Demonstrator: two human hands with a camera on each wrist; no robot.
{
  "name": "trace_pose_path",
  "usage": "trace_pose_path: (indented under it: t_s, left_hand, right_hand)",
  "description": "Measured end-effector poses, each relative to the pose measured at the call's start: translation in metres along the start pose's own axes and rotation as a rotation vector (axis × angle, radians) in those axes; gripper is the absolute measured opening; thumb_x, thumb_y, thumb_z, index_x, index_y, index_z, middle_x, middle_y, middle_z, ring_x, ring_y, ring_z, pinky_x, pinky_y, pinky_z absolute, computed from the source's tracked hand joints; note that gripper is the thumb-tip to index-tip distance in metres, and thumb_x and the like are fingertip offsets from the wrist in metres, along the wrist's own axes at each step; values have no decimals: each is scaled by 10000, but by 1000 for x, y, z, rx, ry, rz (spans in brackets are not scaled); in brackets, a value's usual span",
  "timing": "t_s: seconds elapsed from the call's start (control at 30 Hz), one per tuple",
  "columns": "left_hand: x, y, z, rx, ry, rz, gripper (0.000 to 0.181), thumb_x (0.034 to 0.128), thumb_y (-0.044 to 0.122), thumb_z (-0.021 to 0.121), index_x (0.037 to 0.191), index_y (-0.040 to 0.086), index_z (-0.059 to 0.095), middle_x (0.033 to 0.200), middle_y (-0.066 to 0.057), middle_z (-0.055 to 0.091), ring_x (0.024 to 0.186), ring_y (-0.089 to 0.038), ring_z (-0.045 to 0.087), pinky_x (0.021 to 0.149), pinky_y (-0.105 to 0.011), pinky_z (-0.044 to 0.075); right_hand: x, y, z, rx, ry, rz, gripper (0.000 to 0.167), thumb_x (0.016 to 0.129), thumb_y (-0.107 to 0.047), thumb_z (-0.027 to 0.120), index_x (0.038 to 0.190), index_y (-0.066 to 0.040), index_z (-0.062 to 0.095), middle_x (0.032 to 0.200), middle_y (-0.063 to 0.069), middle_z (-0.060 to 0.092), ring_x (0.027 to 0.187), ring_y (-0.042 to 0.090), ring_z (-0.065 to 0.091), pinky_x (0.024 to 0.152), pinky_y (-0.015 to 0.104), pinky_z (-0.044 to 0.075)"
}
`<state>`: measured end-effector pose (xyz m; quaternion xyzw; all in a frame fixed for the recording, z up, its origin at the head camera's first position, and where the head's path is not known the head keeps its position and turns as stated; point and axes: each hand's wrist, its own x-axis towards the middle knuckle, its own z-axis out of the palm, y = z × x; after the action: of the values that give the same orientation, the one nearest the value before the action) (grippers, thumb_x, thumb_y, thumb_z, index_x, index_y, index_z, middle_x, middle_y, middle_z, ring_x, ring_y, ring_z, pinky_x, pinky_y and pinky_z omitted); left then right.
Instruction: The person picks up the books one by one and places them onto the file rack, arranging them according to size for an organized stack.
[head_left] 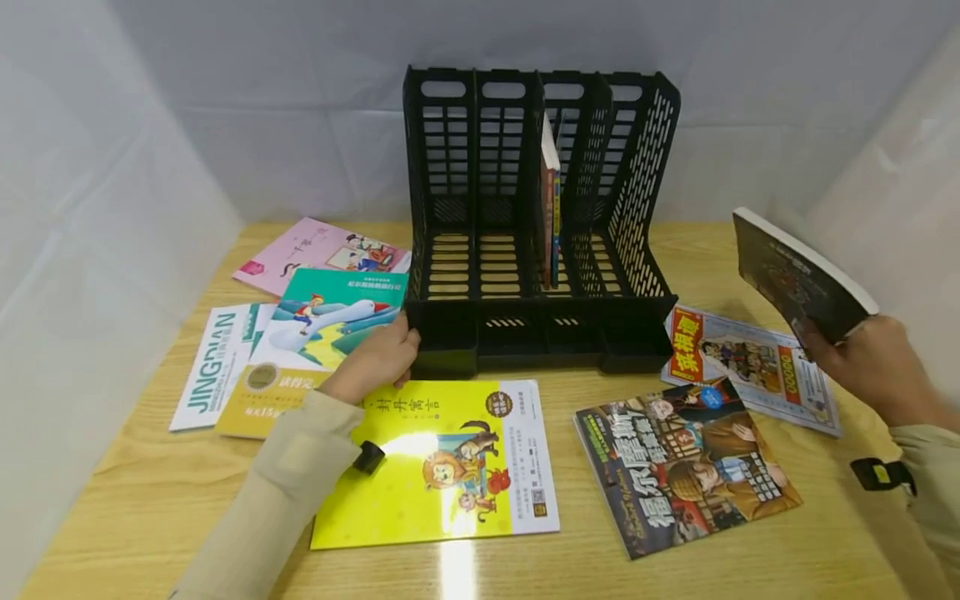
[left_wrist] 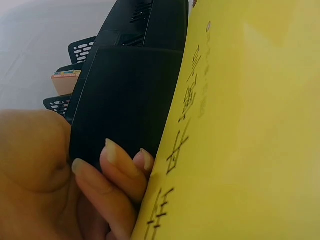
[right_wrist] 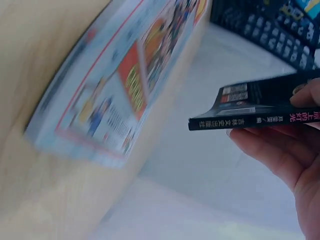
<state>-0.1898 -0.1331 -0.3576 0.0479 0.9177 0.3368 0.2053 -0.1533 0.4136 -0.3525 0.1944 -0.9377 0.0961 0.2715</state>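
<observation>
At right wrist | right hand (right_wrist: 297, 162) pinches black book (right_wrist: 265, 100) | spine text (right_wrist: 252, 121) here only

Here's a lane of desk (head_left: 579, 504) between the yellow book (head_left: 450, 467) and the magazine (head_left: 686, 462), with the black rack (head_left: 444, 354) blocking its far end! The rack's two left slots and the rightmost leave room from above; upright books (head_left: 552, 208) partly fill the third. Over right, the raised black book (head_left: 798, 283) bars the way.
</observation>
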Motion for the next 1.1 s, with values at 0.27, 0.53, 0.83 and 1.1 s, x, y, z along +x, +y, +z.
trace_pose_path:
  t_s: [0.27, 0.53, 0.83, 1.1]
  left_hand:
    - [0, -2, 0, 3, 2, 12, 612, 1062, 271, 240, 1520, -44, -15, 611, -71, 505, 485, -198, 481, 1008, -452, 370]
    - [1, -3, 0, -11, 2, 19, 618, 1063, 275, 242, 1519, -40, -29, 610, -71, 505, 481, -200, 482, 1012, -450, 370]
    - [3, 1, -1, 1, -4, 8, 622, 1062, 282, 241, 1519, -34, -38, 591, -63, 500, 467, -198, 480, 1055, -459, 333]
    - [1, 1, 0, 8, -4, 10, 622, 1061, 270, 246, 1516, -45, -37, 586, -61, 501, 467, -199, 484, 1059, -459, 331]
  right_hand:
    - [16, -27, 10, 92, 50, 15, 412, 802, 16, 592, 1171, 186, 525, 777, 399, 597, 446, 378, 549, 368, 419, 356]
    - [50, -56, 15, 369, 291, 175, 397, 779, 44, 628, 1174, 75, 643, 837, -5, 719, 617, -93, 581, 551, 126, 436]
    - [85, -93, 14, 632, 412, 292, 392, 773, 80, 641, 1154, -7, 679, 896, -216, 656, 772, -68, 640, 683, 116, 463]
    - [116, -123, 24, 697, 399, 170, 494, 782, 92, 621, 1263, -22, 609, 962, 1, 678, 687, 5, 594, 591, 157, 411]
